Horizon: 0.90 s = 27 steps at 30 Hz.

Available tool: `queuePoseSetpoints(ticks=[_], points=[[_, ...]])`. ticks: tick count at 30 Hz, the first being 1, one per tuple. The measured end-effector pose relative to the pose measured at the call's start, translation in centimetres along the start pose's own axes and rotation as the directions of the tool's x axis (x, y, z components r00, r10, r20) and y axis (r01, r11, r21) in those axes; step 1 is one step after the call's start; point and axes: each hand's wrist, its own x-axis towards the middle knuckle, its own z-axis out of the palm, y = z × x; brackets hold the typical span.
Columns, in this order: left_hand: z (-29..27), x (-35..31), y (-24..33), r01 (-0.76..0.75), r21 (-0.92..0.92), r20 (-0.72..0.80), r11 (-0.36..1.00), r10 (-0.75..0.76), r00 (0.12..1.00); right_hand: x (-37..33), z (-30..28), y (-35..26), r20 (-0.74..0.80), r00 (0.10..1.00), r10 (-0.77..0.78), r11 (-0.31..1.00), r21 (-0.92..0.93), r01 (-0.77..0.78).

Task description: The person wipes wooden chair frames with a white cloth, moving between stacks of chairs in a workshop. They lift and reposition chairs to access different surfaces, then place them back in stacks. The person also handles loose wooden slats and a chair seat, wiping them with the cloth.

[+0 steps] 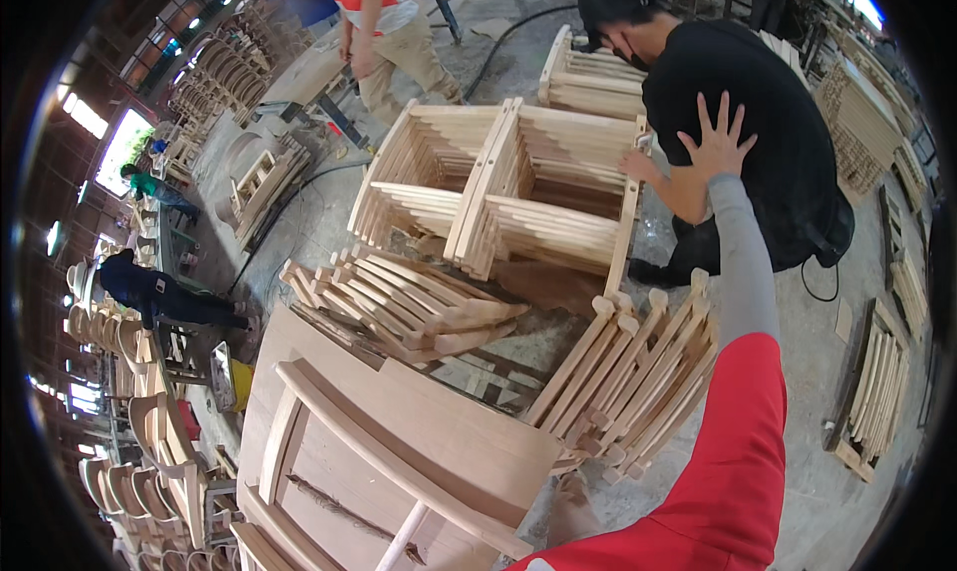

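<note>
My right hand (718, 141) reaches forward on a grey and red sleeve, fingers spread, palm against the black shirt of a co-worker (768, 123) who bends over in front of me. The hand holds nothing. That person's hand (638, 164) grips the end of a big stack of pale wooden chair frames (518, 187) lying on the floor. My left hand is out of the picture.
Two more bundles of wooden chair parts (409, 307) (638, 372) lie between me and the big stack. A wooden chair frame (399, 441) rests on the bench below me. Other people (384, 23) (159, 292) work at the back and left; stacks of parts (882, 392) line the concrete floor.
</note>
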Motion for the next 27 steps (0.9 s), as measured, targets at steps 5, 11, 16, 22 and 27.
queuePoseSetpoints(ticks=[5,11,16,22,27], points=[[0.2,0.7,1.8,0.02,0.006,0.025,1.0,-0.02,0.999,1.7,-1.9,-0.4,0.172,0.985,0.022,0.984,0.171,-0.052],[-0.4,0.5,0.0,0.058,-0.021,0.044,0.998,-0.057,0.997,-23.7,-13.2,-11.1,0.194,0.446,-0.874,-0.116,0.806,-0.58],[-0.7,1.6,-1.0,0.007,-0.057,0.062,0.998,-0.004,0.998,-44.0,-22.7,-11.5,-0.034,0.123,-0.992,-0.087,0.885,-0.457],[-1.1,1.8,-7.3,0.0,-0.18,0.053,0.984,0.01,0.999,-46.8,-25.5,-10.7,0.168,0.09,-0.982,0.114,0.895,-0.431],[-3.3,-0.2,-16.7,0.045,-0.543,0.081,0.838,-0.001,0.997,-44.1,-27.7,-15.9,0.369,-0.098,-0.924,0.348,0.708,-0.615]])
